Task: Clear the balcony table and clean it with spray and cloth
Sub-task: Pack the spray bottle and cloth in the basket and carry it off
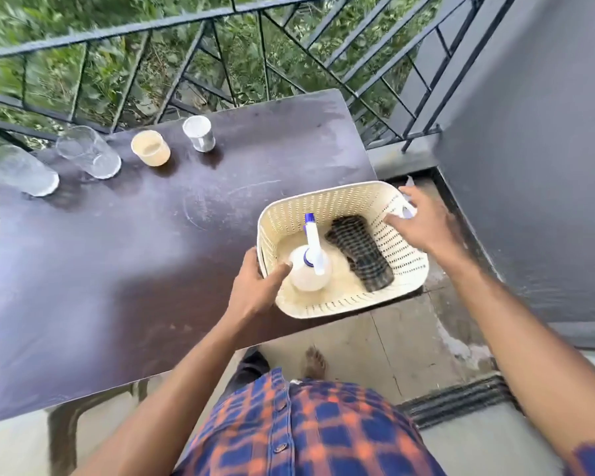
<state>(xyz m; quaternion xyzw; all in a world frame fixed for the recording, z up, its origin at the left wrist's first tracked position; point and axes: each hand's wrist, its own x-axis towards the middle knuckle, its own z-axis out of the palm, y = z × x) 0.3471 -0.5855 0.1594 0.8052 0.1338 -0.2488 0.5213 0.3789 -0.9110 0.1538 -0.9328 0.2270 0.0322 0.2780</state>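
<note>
Basket (340, 201), cream, perforated: right of centre, on the right edge of the dark table (117, 269).
Spray bottle (310, 266), white with blue nozzle: upright inside the basket, left half.
Cloth (358, 252), dark checked: lying inside the basket, just right of the bottle.
Left hand (258, 286): grasps the basket's left rim, thumb outside, fingers inside.
Right hand (423, 221): over the basket's right rim, fingers spread and released, blurred; contact with the rim cannot be told.
Two clear glasses (88, 152), beige cup (150, 147), white cup (199, 134): a row on the table, upper left.
Railing (186, 29): along the frame's top.
</note>
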